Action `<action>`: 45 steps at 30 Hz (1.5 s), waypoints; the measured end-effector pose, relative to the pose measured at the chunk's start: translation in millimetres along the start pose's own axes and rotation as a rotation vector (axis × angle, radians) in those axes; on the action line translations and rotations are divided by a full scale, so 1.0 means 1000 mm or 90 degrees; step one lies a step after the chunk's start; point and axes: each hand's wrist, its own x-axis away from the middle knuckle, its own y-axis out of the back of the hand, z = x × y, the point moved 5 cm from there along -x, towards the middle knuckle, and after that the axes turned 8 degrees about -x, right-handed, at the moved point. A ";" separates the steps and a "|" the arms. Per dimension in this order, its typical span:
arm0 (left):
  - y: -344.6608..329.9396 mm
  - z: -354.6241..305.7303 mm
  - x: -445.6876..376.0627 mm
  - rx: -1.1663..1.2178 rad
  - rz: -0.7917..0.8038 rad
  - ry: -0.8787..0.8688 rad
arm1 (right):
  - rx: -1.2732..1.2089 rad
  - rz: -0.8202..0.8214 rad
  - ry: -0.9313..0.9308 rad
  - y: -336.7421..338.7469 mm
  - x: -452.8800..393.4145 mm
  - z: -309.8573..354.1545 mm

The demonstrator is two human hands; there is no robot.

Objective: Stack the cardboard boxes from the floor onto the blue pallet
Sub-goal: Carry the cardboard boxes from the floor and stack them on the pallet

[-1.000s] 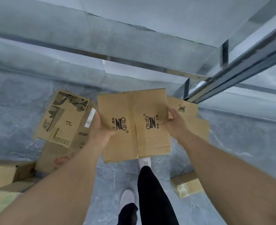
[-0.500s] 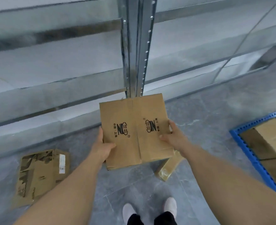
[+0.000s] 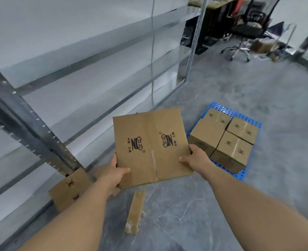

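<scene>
Grey floor; hands (image 3: 152,167) hold "N"-logo cardboard box (image 3: 151,147).

The held box (image 3: 150,147) hides most fingers of both hands; the floor box (image 3: 68,189) is partly hidden by the left forearm — the pallet (image 3: 220,107) mostly under boxes; distant clutter beyond the chair (image 3: 247,28) blurs.

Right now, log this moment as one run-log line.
phase: carrying | held: cardboard box | left hand: grips near left edge | right hand: grips right edge | blue pallet: three boxes, ahead right
</scene>
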 end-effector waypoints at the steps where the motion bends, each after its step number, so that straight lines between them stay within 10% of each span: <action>1: -0.023 -0.018 -0.002 -0.002 0.034 -0.005 | -0.012 -0.022 0.005 0.028 -0.001 -0.004; 45: -0.629 -0.454 -0.160 -0.311 0.367 -0.341 | -0.259 -0.549 -0.081 0.600 -0.180 -0.113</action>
